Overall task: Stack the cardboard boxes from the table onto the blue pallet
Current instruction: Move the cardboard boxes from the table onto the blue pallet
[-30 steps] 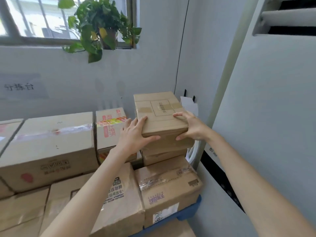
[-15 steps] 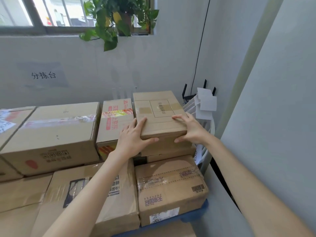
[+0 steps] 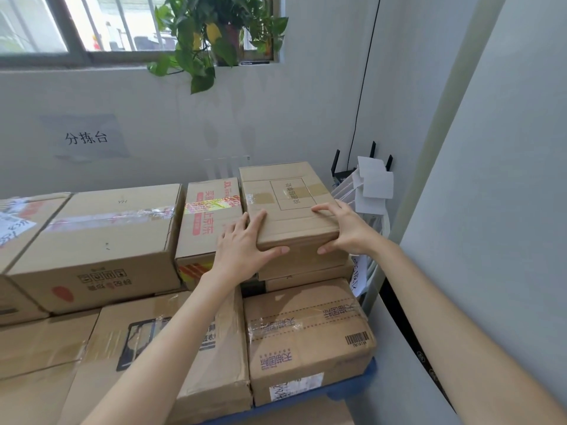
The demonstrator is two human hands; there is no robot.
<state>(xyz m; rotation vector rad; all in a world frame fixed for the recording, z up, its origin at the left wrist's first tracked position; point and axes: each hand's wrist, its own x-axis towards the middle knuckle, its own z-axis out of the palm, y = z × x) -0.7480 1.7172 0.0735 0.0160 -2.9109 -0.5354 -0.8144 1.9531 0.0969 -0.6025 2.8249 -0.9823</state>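
Gripping near-left corner: left hand [image 3: 242, 250], fingers spread, thumb on front | top box [image 3: 285, 204]: taped shut, contents hidden, crowning stack at blue pallet [image 3: 362, 378] right edge | right hand [image 3: 346, 231]: fingers together on top, thumb on front.

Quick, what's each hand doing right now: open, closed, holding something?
Left hand: holding the top cardboard box at its near left corner.
Right hand: holding the same box at its near right corner.
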